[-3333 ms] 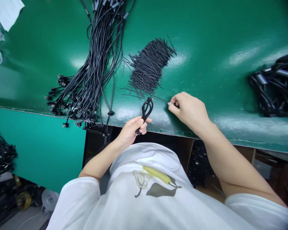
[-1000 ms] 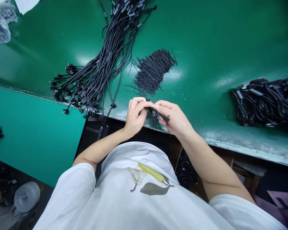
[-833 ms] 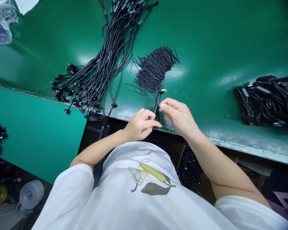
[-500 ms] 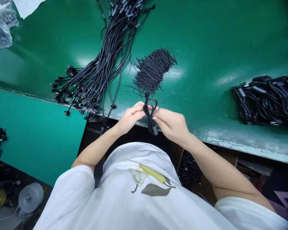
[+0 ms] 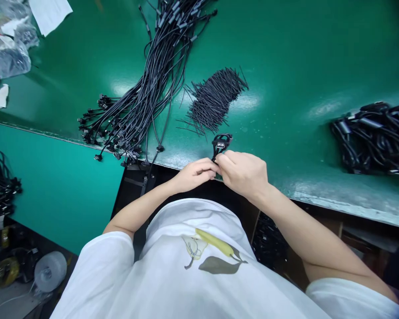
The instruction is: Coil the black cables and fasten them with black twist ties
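A short black cable (image 5: 221, 142), coiled up with a metal connector end showing, sticks out above my fingers at the table's front edge. My right hand (image 5: 244, 172) is closed in a pinch on the coil. My left hand (image 5: 199, 173) meets it from the left, fingers closed at the lower part of the coil, which the hands hide. Just beyond lies a pile of short black ties (image 5: 216, 99). To its left is a long bundle of straight black cables (image 5: 162, 71) whose connector ends reach the table's edge.
Bundled black cables (image 5: 375, 137) lie in a heap on the right of the green table (image 5: 292, 53). Plastic bags (image 5: 13, 57) and a white paper (image 5: 49, 15) are at the far left. A spool (image 5: 50, 271) stands below at lower left, near more hanging cables (image 5: 1, 186).
The coiled cable has turned so its connector faces up and toward me. Both hands have come closer together and lower, closing on the coil. The view has shifted slightly left.
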Demonstrator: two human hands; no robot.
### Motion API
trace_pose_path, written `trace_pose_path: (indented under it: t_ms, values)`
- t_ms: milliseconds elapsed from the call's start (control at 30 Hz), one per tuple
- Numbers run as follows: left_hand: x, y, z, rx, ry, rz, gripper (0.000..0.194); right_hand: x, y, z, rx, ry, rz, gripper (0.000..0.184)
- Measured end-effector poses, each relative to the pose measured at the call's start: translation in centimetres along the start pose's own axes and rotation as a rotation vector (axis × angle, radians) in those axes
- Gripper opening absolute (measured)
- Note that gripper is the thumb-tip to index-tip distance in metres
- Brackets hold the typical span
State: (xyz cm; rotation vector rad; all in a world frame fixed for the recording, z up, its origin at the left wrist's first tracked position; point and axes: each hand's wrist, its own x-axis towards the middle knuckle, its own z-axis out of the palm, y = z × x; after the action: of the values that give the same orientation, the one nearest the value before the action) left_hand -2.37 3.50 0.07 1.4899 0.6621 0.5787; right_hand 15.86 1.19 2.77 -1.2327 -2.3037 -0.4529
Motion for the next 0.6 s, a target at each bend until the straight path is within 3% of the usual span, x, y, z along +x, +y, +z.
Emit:
trace_pose_path:
  t_ms: [133, 267, 433, 600]
  values:
    - [0.0, -1.0, 0.2, -0.549, 0.055, -0.320, 0.034, -0.9, 0.1, 0.1, 0.005, 0.059, -0.047, 0.022]
    - [-0.2, -1.2, 0.0, -0.657, 0.070, -0.415, 0.059, -1.4, 0.0, 0.4, 0.154, -0.040, -0.074, 0.029]
    - [0.6, 0.0, -1.5, -0.384, 0.067, -0.242, 0.048, -1.3, -0.5, 0.4, 0.302, -0.146, 0.136, 0.031]
    - [0.6, 1.3, -1.8, 0.164, 0.025, 0.032, 0.043, -1.4, 0.5, 0.7, 0.907, -0.278, 0.527, 0.027]
